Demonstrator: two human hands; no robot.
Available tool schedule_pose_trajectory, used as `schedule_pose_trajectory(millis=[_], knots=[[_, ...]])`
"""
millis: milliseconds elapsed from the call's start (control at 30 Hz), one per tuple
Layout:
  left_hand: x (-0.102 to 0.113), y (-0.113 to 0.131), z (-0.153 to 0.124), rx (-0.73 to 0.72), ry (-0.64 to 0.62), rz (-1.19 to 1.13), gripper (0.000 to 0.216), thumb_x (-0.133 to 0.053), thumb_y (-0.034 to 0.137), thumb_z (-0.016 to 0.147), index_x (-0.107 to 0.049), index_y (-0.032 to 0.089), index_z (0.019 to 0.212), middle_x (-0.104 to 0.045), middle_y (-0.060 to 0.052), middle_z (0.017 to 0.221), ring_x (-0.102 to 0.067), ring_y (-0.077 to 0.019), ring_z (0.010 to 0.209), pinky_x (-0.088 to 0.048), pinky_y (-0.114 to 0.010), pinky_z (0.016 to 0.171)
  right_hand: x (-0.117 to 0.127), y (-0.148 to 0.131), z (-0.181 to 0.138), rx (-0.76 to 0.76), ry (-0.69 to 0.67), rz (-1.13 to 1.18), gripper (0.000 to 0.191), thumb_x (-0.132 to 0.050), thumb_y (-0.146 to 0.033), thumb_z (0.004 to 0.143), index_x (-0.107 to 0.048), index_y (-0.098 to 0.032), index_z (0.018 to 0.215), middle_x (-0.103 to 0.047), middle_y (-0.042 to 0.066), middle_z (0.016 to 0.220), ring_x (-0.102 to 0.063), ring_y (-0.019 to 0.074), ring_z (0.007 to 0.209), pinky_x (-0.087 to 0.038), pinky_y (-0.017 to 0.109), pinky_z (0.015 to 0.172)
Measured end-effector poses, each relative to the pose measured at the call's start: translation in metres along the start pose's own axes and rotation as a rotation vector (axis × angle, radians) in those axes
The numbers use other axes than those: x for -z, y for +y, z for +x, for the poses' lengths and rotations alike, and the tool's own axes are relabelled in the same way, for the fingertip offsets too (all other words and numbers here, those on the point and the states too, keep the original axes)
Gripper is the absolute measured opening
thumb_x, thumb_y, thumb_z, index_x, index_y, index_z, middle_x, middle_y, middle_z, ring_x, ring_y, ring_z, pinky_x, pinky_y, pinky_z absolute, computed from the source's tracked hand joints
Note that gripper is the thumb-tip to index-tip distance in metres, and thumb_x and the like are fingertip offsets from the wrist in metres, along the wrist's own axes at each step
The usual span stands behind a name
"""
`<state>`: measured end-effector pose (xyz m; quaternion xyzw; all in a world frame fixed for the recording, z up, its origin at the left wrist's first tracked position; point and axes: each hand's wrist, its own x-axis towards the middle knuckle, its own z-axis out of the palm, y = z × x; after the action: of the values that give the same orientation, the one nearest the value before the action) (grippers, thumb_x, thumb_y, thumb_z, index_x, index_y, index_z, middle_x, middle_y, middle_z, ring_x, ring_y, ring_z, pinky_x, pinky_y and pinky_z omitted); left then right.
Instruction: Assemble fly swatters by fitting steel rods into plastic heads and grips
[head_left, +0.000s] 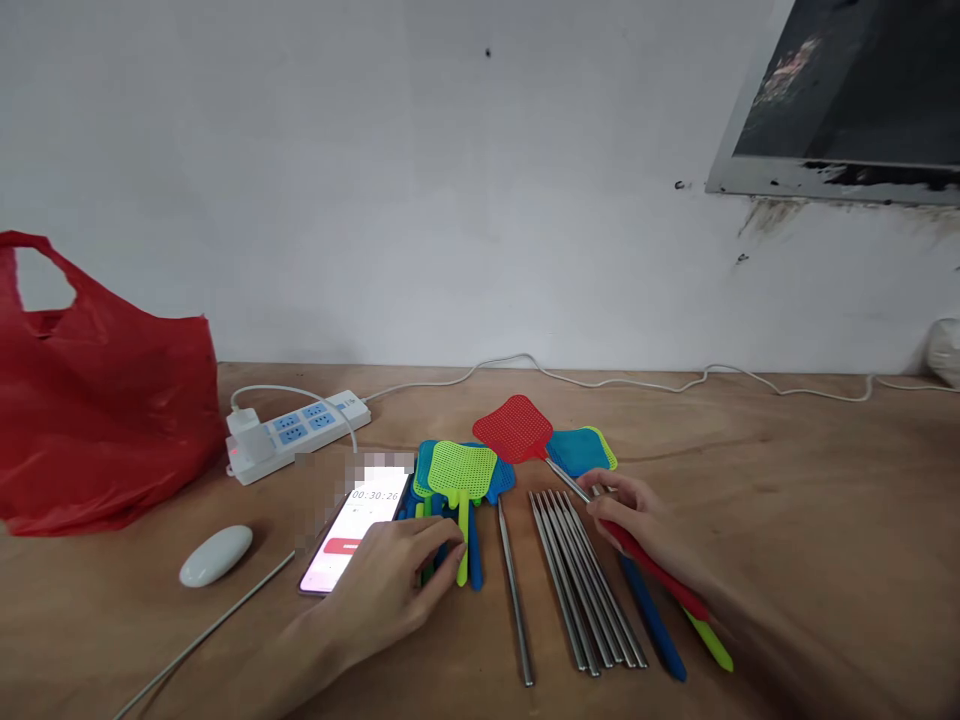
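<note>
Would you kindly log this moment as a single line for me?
left hand: at handle of lime swatter | right hand: holds red swatter | between hands: metal rods on table

Single cam, head-worn, sitting over the near side of the wooden table [810, 500]. Faces forward, pitched down: the table's far edge runs nearly level across mid-frame, with the wall [450, 200] filling the top half. Near edge falls below frame. Working range is close: left hand [397, 570] and right hand [626, 510] both land in the lower half, forearms coming up from the bottom. Coverage is wide; red bag [112, 400] crops at frame left, hiding the far edge there; dark panel [877, 90] crops upper right.
</note>
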<state>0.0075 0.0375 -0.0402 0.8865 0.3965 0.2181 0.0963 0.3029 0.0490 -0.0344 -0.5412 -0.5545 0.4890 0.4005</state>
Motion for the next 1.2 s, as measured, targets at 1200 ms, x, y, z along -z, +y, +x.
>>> schedule_pose_trajectory(millis=[1200], knots=[[0.000,0.000,0.004,0.247,0.290,-0.448,0.026,-0.048,0.040,0.101,-0.058,0.023,0.117,-0.066,-0.006,0.111,-0.063,-0.0224,0.104,-0.052,-0.037,0.091,-0.013,-0.011,-0.026,-0.130,-0.626,0.228,0.041,-0.053,-0.058,0.090,-0.057,-0.020,0.076,-0.036,-0.012,0.032,-0.018,0.0056,0.024,-0.017,0.019,0.029]])
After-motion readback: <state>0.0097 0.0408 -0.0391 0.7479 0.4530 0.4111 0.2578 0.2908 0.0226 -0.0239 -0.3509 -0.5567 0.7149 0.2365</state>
